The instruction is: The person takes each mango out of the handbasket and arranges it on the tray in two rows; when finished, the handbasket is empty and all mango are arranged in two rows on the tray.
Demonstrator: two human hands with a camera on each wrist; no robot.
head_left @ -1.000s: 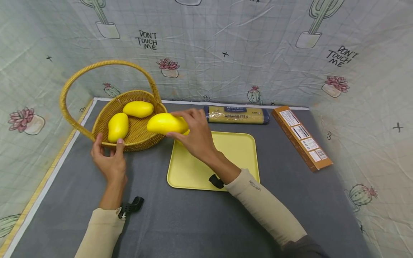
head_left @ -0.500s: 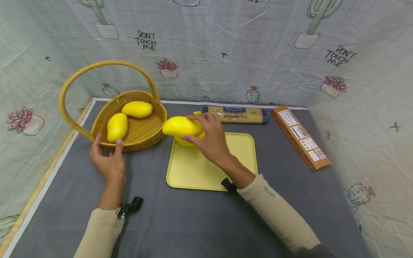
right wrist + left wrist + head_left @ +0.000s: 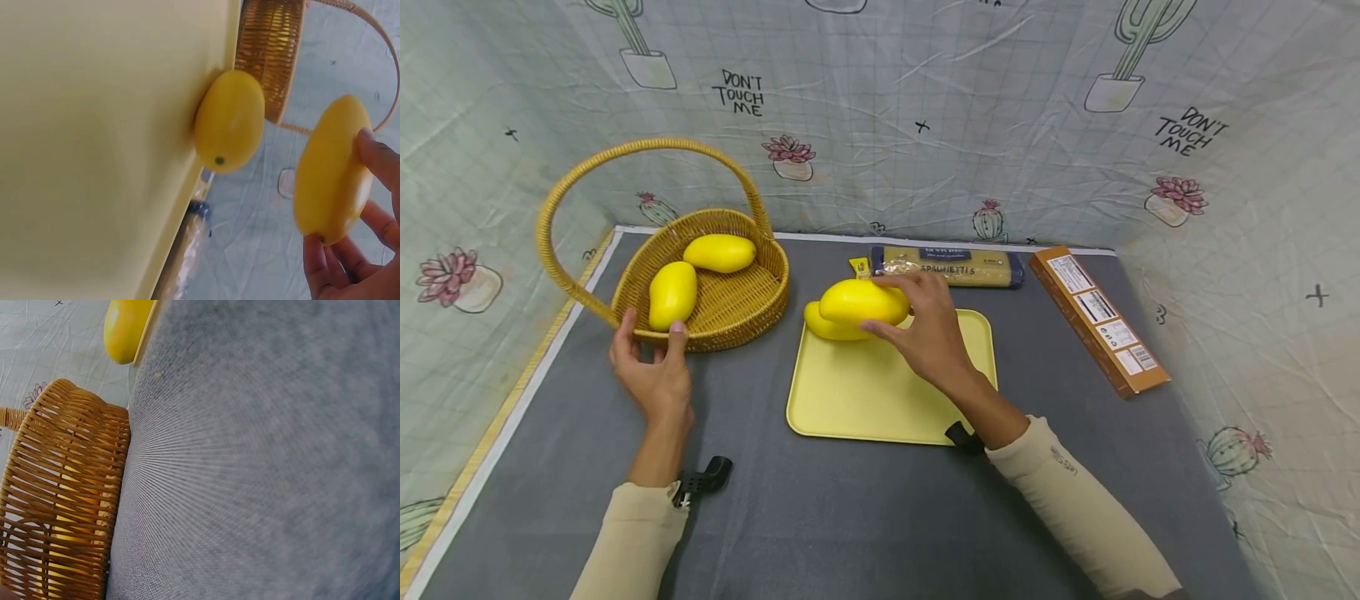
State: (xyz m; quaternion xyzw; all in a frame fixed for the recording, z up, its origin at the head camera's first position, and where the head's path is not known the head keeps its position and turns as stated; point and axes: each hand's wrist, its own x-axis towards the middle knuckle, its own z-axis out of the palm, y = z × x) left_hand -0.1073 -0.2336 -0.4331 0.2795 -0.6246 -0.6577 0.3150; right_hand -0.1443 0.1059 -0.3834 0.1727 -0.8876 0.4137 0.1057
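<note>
My right hand (image 3: 928,329) holds a yellow mango (image 3: 863,302) above the yellow tray (image 3: 880,404). In the right wrist view, thumb and fingertips grip the held mango (image 3: 333,172), which is apart from the tray. A second mango (image 3: 230,122) lies at the tray's back left corner, partly hidden by the held one in the head view. On the left, my left hand (image 3: 658,375) pinches the front rim of a wicker basket (image 3: 737,325). Inside the basket are two mangoes, one at the front left (image 3: 673,296) and one at the back (image 3: 720,253).
Behind the tray lies a spaghetti packet (image 3: 977,268), with a small yellow piece (image 3: 860,267) at its left end. An orange-brown box (image 3: 1101,321) lies at the right. The basket's tall handle (image 3: 655,146) arches upward. Printed cloth (image 3: 925,183) hangs behind the grey table (image 3: 820,517).
My right hand has carried the mango rightward from the basket's edge to over the tray, bringing the tray's mango into view. The left hand has stayed on the basket rim.
</note>
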